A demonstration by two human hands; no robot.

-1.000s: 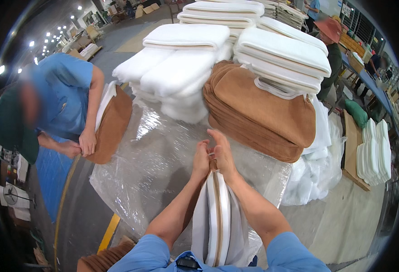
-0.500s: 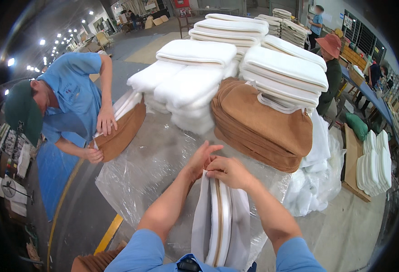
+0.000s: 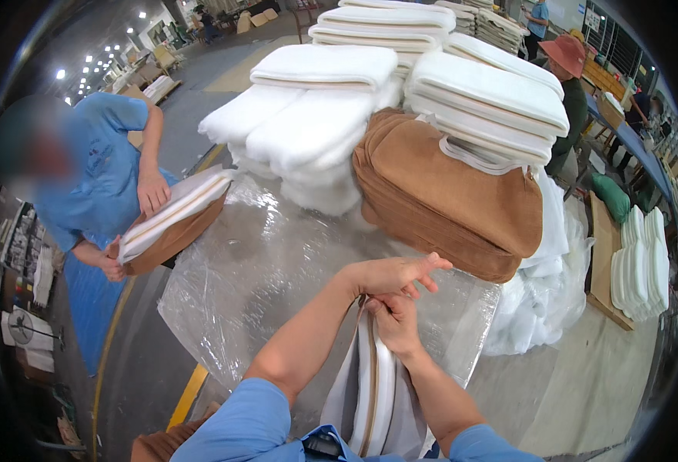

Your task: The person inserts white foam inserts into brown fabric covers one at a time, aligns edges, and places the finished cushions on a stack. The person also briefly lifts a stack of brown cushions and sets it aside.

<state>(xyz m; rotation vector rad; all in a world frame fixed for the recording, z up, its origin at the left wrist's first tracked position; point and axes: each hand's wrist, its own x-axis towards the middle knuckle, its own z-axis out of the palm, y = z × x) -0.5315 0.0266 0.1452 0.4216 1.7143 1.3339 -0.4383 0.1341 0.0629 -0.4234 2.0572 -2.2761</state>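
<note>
White-padded cushion (image 3: 383, 377), its far end pinched between thumb and fingers of the right hand (image 3: 397, 319); exact contact partly hidden. Left hand (image 3: 400, 277) crosses just above the right, wrist bent, some fingers stretched toward the right and spread, others curled; can't tell if it grips anything.

Cushion is long and narrow, edge up, on the wearer's side of the brown cover stack (image 3: 450, 204), running from the hands back to the wearer's body. Two white bands, tan line lengthwise between them, bowed slightly. Thin grey fabric flaps (image 3: 343, 396) flare out along both sides, loose, uneven. Far tip darker, mostly behind fingers.

Brown cover stack: layered, soft suede-like look, rounded corners, pale trim along the upper opening. Clear plastic sheet (image 3: 223, 269) spreads left of the stack and toward the wearer, wrinkled, shiny. Fluffy white pads (image 3: 300, 127) pile up left of and behind the stack; folded white pads (image 3: 485, 96) sit directly behind it. Bunched clear plastic (image 3: 535, 308) right of it. Well left of the stack, co-worker in blue shirt (image 3: 112, 165) holds a brown-and-white cushion (image 3: 173, 223) with both hands. Green sack (image 3: 610, 196) off to the stack's right.
</note>
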